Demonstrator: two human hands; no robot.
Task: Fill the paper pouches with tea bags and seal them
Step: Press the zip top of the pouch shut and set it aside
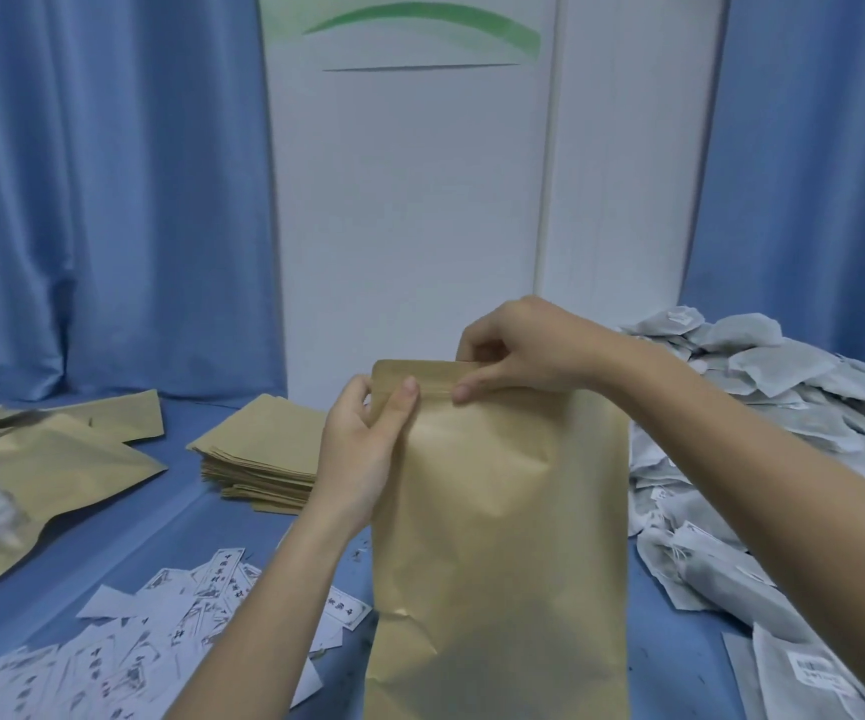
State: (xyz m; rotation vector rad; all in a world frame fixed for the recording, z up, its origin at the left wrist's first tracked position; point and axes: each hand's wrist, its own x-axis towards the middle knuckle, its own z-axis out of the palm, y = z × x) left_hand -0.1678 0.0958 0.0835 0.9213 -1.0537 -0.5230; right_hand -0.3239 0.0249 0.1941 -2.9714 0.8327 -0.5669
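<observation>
A tall brown paper pouch (498, 537) stands upright in the middle of the blue table, bulging below its flat top strip. My left hand (368, 444) pinches the pouch's top left corner, thumb on the front. My right hand (518, 350) pinches the top strip further right, thumb in front and fingers behind. A big heap of white tea bags (763, 407) lies to the right, reaching the table's front right corner.
A stack of flat empty pouches (264, 454) lies left of centre. More pouches (46, 475) lie at the far left. Loose printed paper labels (160, 626) are scattered at the front left. Blue curtains and a white panel stand behind the table.
</observation>
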